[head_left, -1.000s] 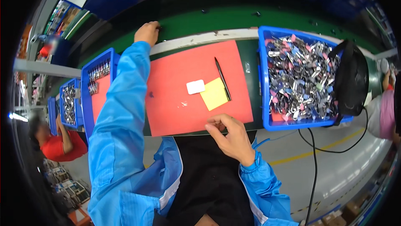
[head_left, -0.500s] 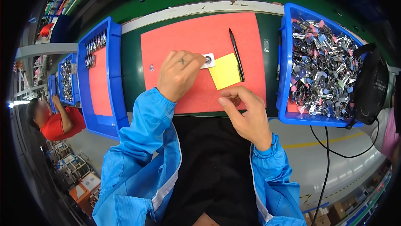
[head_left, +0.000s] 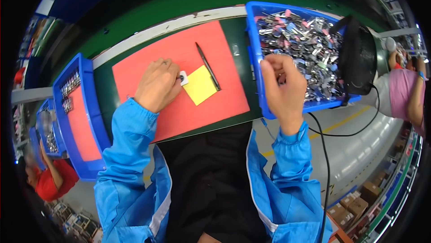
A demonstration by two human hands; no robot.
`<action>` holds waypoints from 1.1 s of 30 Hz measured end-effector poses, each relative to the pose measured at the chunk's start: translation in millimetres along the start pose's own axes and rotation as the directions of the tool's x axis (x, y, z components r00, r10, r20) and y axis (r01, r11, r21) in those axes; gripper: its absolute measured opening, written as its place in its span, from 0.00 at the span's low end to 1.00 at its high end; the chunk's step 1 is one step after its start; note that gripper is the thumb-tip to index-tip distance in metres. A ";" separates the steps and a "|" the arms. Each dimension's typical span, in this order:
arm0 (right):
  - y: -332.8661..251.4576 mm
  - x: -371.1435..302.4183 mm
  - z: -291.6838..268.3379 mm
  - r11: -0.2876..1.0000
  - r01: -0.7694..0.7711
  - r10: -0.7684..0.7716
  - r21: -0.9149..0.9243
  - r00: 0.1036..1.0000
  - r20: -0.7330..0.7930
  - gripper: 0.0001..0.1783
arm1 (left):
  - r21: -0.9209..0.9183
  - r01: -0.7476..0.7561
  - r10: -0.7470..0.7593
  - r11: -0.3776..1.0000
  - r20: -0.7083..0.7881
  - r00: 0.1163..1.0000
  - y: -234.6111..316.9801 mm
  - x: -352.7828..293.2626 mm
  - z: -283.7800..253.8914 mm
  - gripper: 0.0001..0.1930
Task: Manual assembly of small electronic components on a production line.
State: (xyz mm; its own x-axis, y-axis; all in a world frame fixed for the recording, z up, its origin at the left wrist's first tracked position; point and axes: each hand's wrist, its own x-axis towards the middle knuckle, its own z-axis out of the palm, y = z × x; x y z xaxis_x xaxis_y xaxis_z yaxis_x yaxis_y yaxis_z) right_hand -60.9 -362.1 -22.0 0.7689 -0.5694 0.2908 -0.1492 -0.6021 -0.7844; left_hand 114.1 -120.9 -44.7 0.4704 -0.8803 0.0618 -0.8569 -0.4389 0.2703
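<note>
My left hand (head_left: 158,85) is over the red mat (head_left: 215,128), its fingers curled down and closed. Their tips are at the left edge of a small white square piece (head_left: 183,79) with a dark round centre; whatever they pinch is hidden. A yellow sticky note pad (head_left: 200,86) lies just right of that piece, and a black pen (head_left: 208,67) rests along the pad's right side. Over the near left side of a blue bin (head_left: 257,50) hangs my right hand (head_left: 286,88), its thumb apart from half-bent fingers, nothing visible in it. Shiny metal clippers (head_left: 310,41), several with coloured ends, fill this bin.
On the left, another blue bin (head_left: 99,119) holds a red liner and rows of clippers (head_left: 70,85). A black mesh bag (head_left: 358,61) sits at the right bin's far side, a black cable (head_left: 327,153) trailing from it. Other people sit at far left and right.
My right hand has moved right from the mat's near edge to over the bin of clippers. The view has swung right. My left hand stays by the white piece.
</note>
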 end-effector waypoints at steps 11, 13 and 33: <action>46.2 82.7 -33.8 0.704 0.080 -0.109 -0.705 0.994 0.004 0.13 | -0.118 0.092 -0.095 0.989 -0.019 0.995 4.4 -7.0 -21.7 0.05; 52.6 88.9 -29.9 0.625 0.121 -0.160 -0.771 0.987 0.026 0.13 | -0.547 0.331 -0.278 0.769 0.181 0.943 11.9 -16.8 -48.6 0.03; -84.8 -34.0 56.2 0.622 -0.611 0.136 0.490 0.701 0.700 0.10 | -0.820 -0.104 -0.356 -0.562 0.126 0.926 56.9 -8.1 -53.9 0.06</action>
State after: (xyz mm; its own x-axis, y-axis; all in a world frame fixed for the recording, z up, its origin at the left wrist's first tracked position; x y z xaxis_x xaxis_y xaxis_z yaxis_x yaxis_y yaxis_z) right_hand -39.4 -260.2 3.9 0.9539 -0.0888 -0.2867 -0.2577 0.2474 -0.9340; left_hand 72.8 -129.1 21.9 0.7140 -0.6816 -0.1603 0.6058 0.4865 0.6296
